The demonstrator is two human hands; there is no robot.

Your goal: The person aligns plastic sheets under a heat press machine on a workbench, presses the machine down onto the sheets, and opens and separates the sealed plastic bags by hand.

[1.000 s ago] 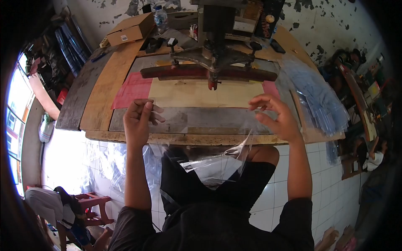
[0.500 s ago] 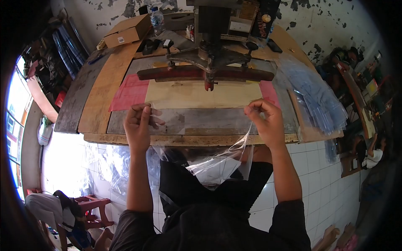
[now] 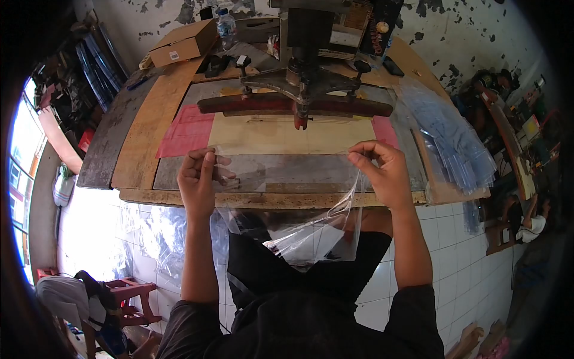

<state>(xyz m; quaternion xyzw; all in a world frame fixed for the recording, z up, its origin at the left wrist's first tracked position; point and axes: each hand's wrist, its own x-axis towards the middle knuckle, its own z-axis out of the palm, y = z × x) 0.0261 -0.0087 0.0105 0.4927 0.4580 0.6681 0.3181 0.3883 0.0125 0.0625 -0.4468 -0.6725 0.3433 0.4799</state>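
A clear plastic sheet (image 3: 317, 236) hangs between my hands, its lower part over my lap and folded into shiny creases toward the right. My left hand (image 3: 200, 179) pinches its upper left corner between thumb and forefinger, with other fingers behind the film. At the upper right corner, my right hand (image 3: 382, 170) pinches the film the same way. Beyond the sheet lies a pale yellow work surface (image 3: 287, 134) with pink strips (image 3: 185, 131) at its ends. Above that surface is the long dark red bar (image 3: 293, 106) of a press machine (image 3: 302, 78).
Clear bluish plastic pieces (image 3: 454, 140) are piled at the table's right side. More clear plastic (image 3: 173, 239) lies on the floor at left. A cardboard box (image 3: 182, 45) and a water bottle (image 3: 226, 27) stand at the back. A red stool (image 3: 134, 296) is at lower left.
Both hands keep their pinch on the plastic sheet and have hardly moved. The hanging film has shifted slightly, and the view has moved a little.
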